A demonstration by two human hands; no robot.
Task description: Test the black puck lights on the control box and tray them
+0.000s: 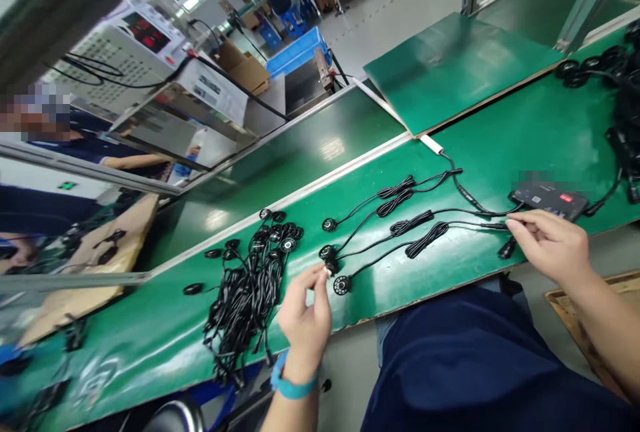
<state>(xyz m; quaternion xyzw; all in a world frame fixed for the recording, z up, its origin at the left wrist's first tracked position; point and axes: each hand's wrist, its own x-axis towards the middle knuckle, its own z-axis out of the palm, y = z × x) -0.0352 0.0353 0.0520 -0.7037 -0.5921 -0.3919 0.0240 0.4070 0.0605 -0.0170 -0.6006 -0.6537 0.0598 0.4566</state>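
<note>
Nearest me, my left hand (305,315) pinches something small and pale beside a round black puck light (342,285) on the green bench mat (525,132). My right hand (547,245) grips a cable plug (493,225) near the black controller box (550,200). Four leads look laid out, each with a bundled cord; the tangled pile of lights (250,285) left of them seems untouched. Farther off, a co-worker's arm (133,162).
</note>
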